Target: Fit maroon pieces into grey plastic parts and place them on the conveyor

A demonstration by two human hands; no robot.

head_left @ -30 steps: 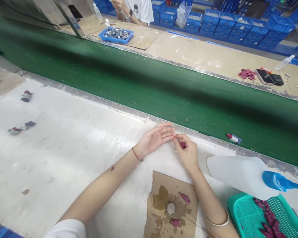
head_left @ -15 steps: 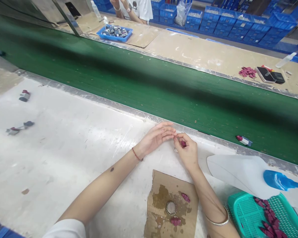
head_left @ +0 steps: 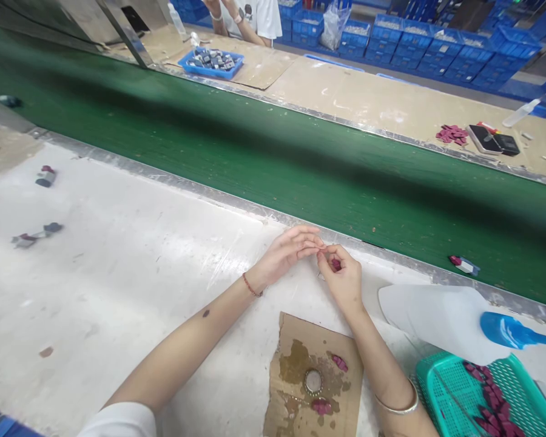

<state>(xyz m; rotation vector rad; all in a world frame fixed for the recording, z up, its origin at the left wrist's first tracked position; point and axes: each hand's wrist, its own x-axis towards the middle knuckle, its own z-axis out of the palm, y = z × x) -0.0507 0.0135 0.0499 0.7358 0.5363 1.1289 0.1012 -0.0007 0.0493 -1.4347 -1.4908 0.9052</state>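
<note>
My right hand [head_left: 341, 276] is closed, with thumb and index finger pinched together. A small dark red piece [head_left: 335, 264] shows inside its curled fingers. My left hand [head_left: 293, 249] has its fingers stretched out, and their tips touch the right fingertips. Whether something tiny sits between the fingertips is hidden. Below the hands lies a brown cardboard sheet [head_left: 295, 340] with wet stains. On it are a round metal cap [head_left: 313, 382], a dark red piece [head_left: 340, 363] and another dark red piece [head_left: 321, 406].
A green conveyor belt [head_left: 255, 158] crosses beyond my hands, carrying a red-and-grey assembly [head_left: 464, 265]. At right lie a white bottle [head_left: 432, 312] with a blue top and a green basket [head_left: 446, 388] of red pieces. Across the belt, a co-worker [head_left: 250, 21] sits near a blue tray [head_left: 209, 73].
The red-and-grey assembly on the belt has moved right, as has a dark item at the belt's far left. My hands stay almost in place, fingertips still together.
</note>
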